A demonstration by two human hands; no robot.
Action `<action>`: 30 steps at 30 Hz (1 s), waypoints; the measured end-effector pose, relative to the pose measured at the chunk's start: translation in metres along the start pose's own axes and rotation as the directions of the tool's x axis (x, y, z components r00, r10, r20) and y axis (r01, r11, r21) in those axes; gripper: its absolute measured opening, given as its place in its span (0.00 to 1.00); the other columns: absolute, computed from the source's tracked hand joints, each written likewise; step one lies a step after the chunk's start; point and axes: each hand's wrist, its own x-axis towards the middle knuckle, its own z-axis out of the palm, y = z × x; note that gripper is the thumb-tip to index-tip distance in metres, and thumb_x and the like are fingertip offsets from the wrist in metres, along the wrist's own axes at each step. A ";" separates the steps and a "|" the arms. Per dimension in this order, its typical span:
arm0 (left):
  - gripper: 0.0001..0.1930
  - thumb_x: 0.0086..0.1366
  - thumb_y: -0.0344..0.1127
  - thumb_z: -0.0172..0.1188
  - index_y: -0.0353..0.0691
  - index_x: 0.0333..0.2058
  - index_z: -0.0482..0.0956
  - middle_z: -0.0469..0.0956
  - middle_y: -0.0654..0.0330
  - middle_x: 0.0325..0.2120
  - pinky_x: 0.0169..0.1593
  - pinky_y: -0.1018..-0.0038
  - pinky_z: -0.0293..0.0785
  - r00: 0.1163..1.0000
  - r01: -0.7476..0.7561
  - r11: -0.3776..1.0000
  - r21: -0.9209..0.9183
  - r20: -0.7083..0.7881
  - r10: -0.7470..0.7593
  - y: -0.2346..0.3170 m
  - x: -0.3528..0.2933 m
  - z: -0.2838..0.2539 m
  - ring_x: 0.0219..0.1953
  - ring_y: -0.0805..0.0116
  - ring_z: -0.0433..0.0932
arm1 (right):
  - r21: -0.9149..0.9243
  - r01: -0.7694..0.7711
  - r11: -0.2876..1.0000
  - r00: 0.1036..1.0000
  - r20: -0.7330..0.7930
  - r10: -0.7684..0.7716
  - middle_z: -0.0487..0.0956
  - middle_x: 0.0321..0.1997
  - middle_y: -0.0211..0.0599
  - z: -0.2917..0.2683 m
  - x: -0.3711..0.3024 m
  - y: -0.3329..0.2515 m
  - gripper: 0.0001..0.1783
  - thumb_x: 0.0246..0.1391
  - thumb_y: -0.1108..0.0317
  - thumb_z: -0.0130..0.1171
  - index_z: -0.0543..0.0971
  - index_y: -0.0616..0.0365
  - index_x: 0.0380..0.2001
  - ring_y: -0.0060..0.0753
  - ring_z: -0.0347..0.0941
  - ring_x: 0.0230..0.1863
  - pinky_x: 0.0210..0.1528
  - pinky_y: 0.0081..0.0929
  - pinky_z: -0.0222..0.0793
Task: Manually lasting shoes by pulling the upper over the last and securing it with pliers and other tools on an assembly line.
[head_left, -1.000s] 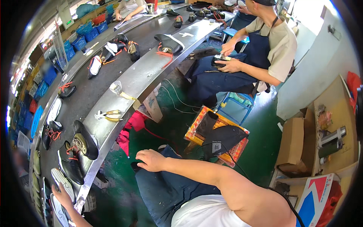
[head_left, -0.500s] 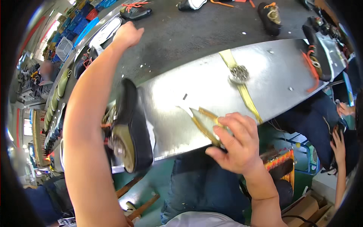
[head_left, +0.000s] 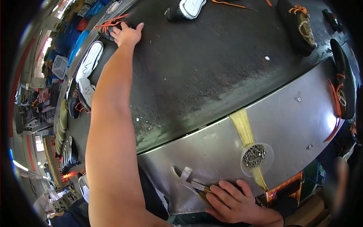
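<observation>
My left hand (head_left: 127,35) reaches far across the dark belt, thumb out and fingers apart, its fingertips at a dark shoe (head_left: 107,33) with orange laces. I cannot see a grip on that shoe. Close to me, my right hand (head_left: 237,204) is palm down with its fingers over the handles of a pair of pincers (head_left: 184,177). The steel jaws point left above the metal shelf (head_left: 215,151); the handle ends and my thumb are hidden. Right of the pincers stands a clear round tub of nails (head_left: 256,156), on a yellow strap (head_left: 243,126).
White-soled shoes (head_left: 87,62) lie on their sides along the belt's left. Another white-soled shoe (head_left: 192,7) sits at the far edge. Dark shoes with orange laces (head_left: 298,28) are at the right. A black shoe (head_left: 151,198) is partly hidden behind my left forearm.
The view has shifted, showing more of the belt. My left hand has arrived at the orange-laced shoe. My right hand has come down over the pincers' handles, which appear closer together.
</observation>
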 end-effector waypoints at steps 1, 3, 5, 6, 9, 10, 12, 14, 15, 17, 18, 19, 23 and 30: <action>0.41 0.62 0.61 0.57 0.42 0.66 0.58 0.50 0.39 0.68 0.65 0.55 0.63 1.000 0.000 1.000 0.003 0.002 0.000 -0.005 0.009 0.002 0.70 0.39 0.48 | -0.003 0.000 1.000 1.000 -0.004 0.000 0.78 0.52 0.32 0.001 -0.001 -0.001 0.25 0.49 0.46 0.65 0.80 0.47 0.46 0.37 0.73 0.57 0.67 0.50 0.49; 0.38 0.65 0.61 0.54 0.39 0.63 0.62 0.60 0.38 0.63 0.61 0.54 0.67 0.986 -0.147 0.988 0.039 0.091 0.143 -0.031 0.029 -0.007 0.64 0.39 0.62 | 0.016 0.009 1.000 1.000 -0.003 -0.009 0.79 0.52 0.32 -0.003 0.002 -0.002 0.24 0.49 0.46 0.64 0.80 0.47 0.45 0.37 0.72 0.57 0.67 0.50 0.49; 0.32 0.67 0.56 0.54 0.35 0.59 0.65 0.72 0.40 0.55 0.55 0.55 0.73 0.969 -0.244 0.962 -0.124 0.002 0.247 -0.057 0.023 -0.032 0.50 0.42 0.77 | 0.112 -0.020 0.993 0.998 -0.051 0.026 0.78 0.53 0.34 -0.010 0.009 0.002 0.22 0.63 0.54 0.58 0.75 0.58 0.53 0.34 0.74 0.55 0.61 0.38 0.61; 0.31 0.68 0.53 0.55 0.34 0.59 0.66 0.74 0.42 0.53 0.53 0.58 0.75 0.966 -0.258 0.936 -0.237 -0.044 0.255 -0.078 0.005 -0.058 0.47 0.45 0.79 | 0.124 -0.007 0.992 0.999 -0.051 0.014 0.78 0.53 0.34 -0.008 0.009 0.002 0.22 0.63 0.54 0.58 0.75 0.58 0.53 0.34 0.74 0.55 0.61 0.38 0.61; 0.23 0.71 0.41 0.53 0.32 0.57 0.67 0.75 0.51 0.51 0.51 0.63 0.79 0.986 0.166 0.369 -0.914 0.144 -0.087 -0.161 -0.032 -0.072 0.46 0.57 0.80 | 0.132 -0.015 0.991 1.000 0.000 0.015 0.77 0.56 0.34 -0.002 0.003 -0.004 0.25 0.63 0.50 0.57 0.74 0.55 0.55 0.38 0.70 0.61 0.69 0.42 0.49; 0.20 0.72 0.38 0.52 0.31 0.57 0.68 0.76 0.54 0.50 0.52 0.63 0.79 0.946 0.304 0.080 -0.949 0.291 -0.140 -0.178 -0.048 -0.078 0.47 0.61 0.79 | 0.050 -0.028 0.998 1.000 0.005 0.027 0.78 0.54 0.33 -0.001 0.002 -0.006 0.24 0.57 0.48 0.59 0.77 0.51 0.50 0.38 0.71 0.59 0.68 0.46 0.50; 0.18 0.72 0.35 0.51 0.31 0.55 0.69 0.76 0.55 0.50 0.55 0.57 0.78 0.920 0.391 0.091 -0.916 0.384 -0.079 -0.180 -0.089 -0.093 0.50 0.62 0.77 | -0.030 -0.024 0.999 1.000 0.015 0.025 0.79 0.51 0.32 0.001 0.001 -0.006 0.22 0.52 0.46 0.62 0.80 0.48 0.44 0.38 0.72 0.56 0.66 0.51 0.51; 0.17 0.71 0.33 0.53 0.31 0.54 0.69 0.76 0.55 0.50 0.56 0.55 0.76 0.822 0.544 0.099 -0.833 0.553 0.140 -0.199 -0.097 -0.094 0.53 0.62 0.75 | -0.015 -0.070 0.997 0.998 0.001 0.070 0.79 0.50 0.32 0.002 -0.001 -0.007 0.21 0.53 0.46 0.61 0.79 0.48 0.42 0.39 0.71 0.56 0.63 0.52 0.54; 0.19 0.69 0.35 0.56 0.33 0.55 0.70 0.76 0.56 0.50 0.57 0.53 0.74 0.765 0.600 0.169 -0.782 0.623 0.166 -0.210 -0.092 -0.096 0.54 0.62 0.74 | 0.027 -0.041 0.999 0.999 0.006 0.041 0.79 0.50 0.33 0.005 -0.003 -0.004 0.21 0.54 0.46 0.60 0.79 0.49 0.42 0.41 0.71 0.56 0.62 0.52 0.55; 0.21 0.68 0.38 0.58 0.34 0.56 0.70 0.75 0.56 0.51 0.57 0.53 0.74 0.718 0.656 0.222 -0.722 0.687 0.111 -0.199 -0.082 -0.105 0.55 0.62 0.73 | 0.008 -0.045 0.999 0.999 -0.002 0.045 0.79 0.51 0.32 0.010 -0.002 -0.006 0.20 0.54 0.47 0.59 0.79 0.48 0.43 0.40 0.71 0.56 0.62 0.50 0.55; 0.23 0.67 0.41 0.60 0.35 0.56 0.70 0.75 0.56 0.53 0.57 0.53 0.73 0.669 0.702 0.281 -0.654 0.742 0.055 -0.189 -0.079 -0.111 0.56 0.62 0.72 | -0.002 -0.052 0.999 0.998 -0.019 0.052 0.78 0.52 0.32 0.011 -0.002 -0.007 0.20 0.55 0.47 0.57 0.80 0.48 0.44 0.38 0.72 0.56 0.62 0.49 0.55; 0.28 0.66 0.45 0.61 0.36 0.59 0.68 0.73 0.56 0.55 0.57 0.53 0.73 0.690 0.693 0.291 -0.659 0.724 -0.004 -0.179 -0.081 -0.110 0.57 0.60 0.71 | 0.001 -0.052 0.999 0.999 -0.013 0.052 0.79 0.51 0.32 0.012 -0.001 -0.008 0.21 0.56 0.46 0.57 0.79 0.49 0.43 0.39 0.72 0.55 0.61 0.49 0.56; 0.42 0.61 0.57 0.64 0.38 0.65 0.61 0.67 0.53 0.61 0.56 0.55 0.72 0.800 0.579 0.436 -0.689 0.583 -0.142 -0.161 -0.081 -0.082 0.61 0.55 0.67 | -0.064 -0.039 0.997 0.998 -0.061 0.035 0.78 0.50 0.33 0.011 -0.003 -0.010 0.24 0.55 0.44 0.58 0.79 0.52 0.44 0.42 0.72 0.54 0.60 0.51 0.57; 0.29 0.62 0.54 0.63 0.34 0.51 0.78 0.80 0.55 0.40 0.46 0.69 0.74 0.849 0.295 0.724 -0.623 0.519 0.100 -0.219 -0.180 -0.196 0.41 0.65 0.77 | -0.059 0.059 0.997 0.983 -0.170 -0.068 0.77 0.51 0.41 0.013 -0.003 -0.024 0.30 0.44 0.50 0.68 0.77 0.58 0.47 0.50 0.70 0.57 0.62 0.52 0.57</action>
